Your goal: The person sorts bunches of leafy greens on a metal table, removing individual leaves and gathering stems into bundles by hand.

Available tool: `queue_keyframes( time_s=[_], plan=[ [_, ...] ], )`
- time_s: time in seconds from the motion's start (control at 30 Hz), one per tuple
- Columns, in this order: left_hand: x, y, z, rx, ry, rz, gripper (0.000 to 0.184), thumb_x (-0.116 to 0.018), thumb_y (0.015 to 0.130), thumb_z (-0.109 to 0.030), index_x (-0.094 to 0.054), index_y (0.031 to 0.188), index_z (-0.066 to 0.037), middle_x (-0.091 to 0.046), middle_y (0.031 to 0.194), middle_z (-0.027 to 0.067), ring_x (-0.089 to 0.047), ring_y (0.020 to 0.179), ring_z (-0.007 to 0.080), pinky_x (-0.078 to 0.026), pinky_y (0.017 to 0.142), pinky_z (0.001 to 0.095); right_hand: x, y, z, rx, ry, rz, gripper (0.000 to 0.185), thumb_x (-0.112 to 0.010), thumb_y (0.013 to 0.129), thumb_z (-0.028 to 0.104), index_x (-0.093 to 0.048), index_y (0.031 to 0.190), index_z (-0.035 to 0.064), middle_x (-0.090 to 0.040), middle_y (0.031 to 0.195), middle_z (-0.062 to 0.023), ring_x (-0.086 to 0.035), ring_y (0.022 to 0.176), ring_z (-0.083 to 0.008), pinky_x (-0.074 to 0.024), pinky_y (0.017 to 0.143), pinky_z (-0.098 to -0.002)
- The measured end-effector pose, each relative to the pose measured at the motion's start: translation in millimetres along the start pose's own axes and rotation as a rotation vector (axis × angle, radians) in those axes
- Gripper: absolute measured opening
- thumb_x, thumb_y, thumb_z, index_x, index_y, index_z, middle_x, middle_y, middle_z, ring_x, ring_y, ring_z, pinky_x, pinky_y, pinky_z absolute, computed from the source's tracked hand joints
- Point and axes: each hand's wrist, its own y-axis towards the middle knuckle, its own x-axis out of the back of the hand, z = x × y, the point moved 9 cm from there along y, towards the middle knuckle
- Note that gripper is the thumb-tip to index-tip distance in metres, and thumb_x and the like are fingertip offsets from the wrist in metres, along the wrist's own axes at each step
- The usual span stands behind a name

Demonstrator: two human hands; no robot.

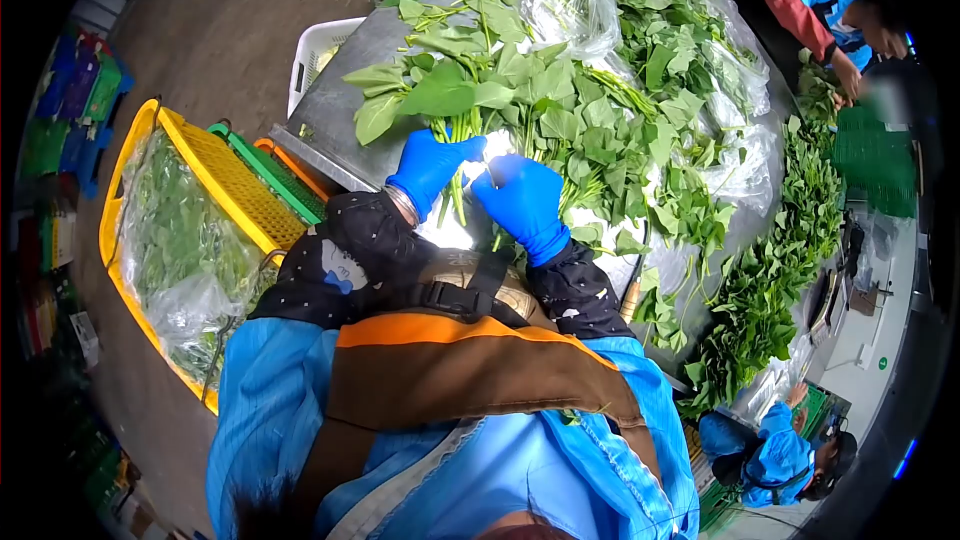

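Observation:
My left hand (435, 172), in a blue glove, is closed around the stems of a bunch of leafy greens (440, 90), whose broad leaves point away from me and whose cut ends hang below the fingers. Close beside it, my blue-gloved right hand (525, 205) has its fingers pinched together near the stems. A small thin thing seems to show at those fingertips, too small and glare-washed to name. Around both hands lies a large heap of similar greens (590, 130) on the metal table (335, 130), with a clear plastic bag (570, 10) among the leaves.
A yellow crate (215, 180) with bagged greens stands at left, beside a green crate (265, 175). A white basket (310, 55) sits by the table edge. Right of my right arm lies a wooden handle (631, 298). Co-workers (825, 10) work across more greens (780, 280) at right.

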Motion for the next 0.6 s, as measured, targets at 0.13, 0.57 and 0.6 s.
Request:
queue_keyframes(
  time_s=[0.13, 0.57, 0.6],
  plan=[
    [11.7, 1.8, -14.1, -0.071, -0.146, -0.130, 0.019, -0.071, 0.070, -0.016, -0.064, 0.078, 0.000, -0.061, 0.068, 0.0042, -0.055, 0.054, 0.0100, -0.042, 0.050, 0.0226, 4.0, -0.2, -3.8, -0.039, -0.040, -0.012, 0.022, -0.057, 0.067, 0.028, -0.059, 0.058, 0.0090, -0.054, 0.056, -0.0126, -0.054, 0.051, -0.0307, -0.0401, 0.047, -0.0398],
    [69.3, 7.4, -69.8, -0.243, -0.135, -0.288, 0.018, -0.068, 0.073, -0.015, -0.062, 0.081, 0.000, -0.063, 0.071, 0.0052, -0.050, 0.050, 0.0088, -0.039, 0.047, 0.0210, 12.4, -4.9, -12.9, 0.005, 0.385, 0.099, 0.052, -0.060, 0.071, 0.007, -0.048, 0.120, 0.0168, -0.054, 0.106, -0.0091, -0.056, 0.082, -0.0190, -0.0443, 0.070, -0.0284],
    [68.6, 6.2, -67.6, -0.234, -0.124, -0.277, 0.020, -0.069, 0.072, -0.016, -0.062, 0.083, -0.001, -0.063, 0.072, 0.0052, -0.049, 0.051, 0.0084, -0.039, 0.047, 0.0206, 8.5, -3.8, -13.0, -0.029, 0.560, 0.136, 0.053, -0.060, 0.071, 0.007, -0.047, 0.122, 0.0165, -0.054, 0.106, -0.0082, -0.056, 0.081, -0.0169, -0.0439, 0.069, -0.0272]
  ],
)
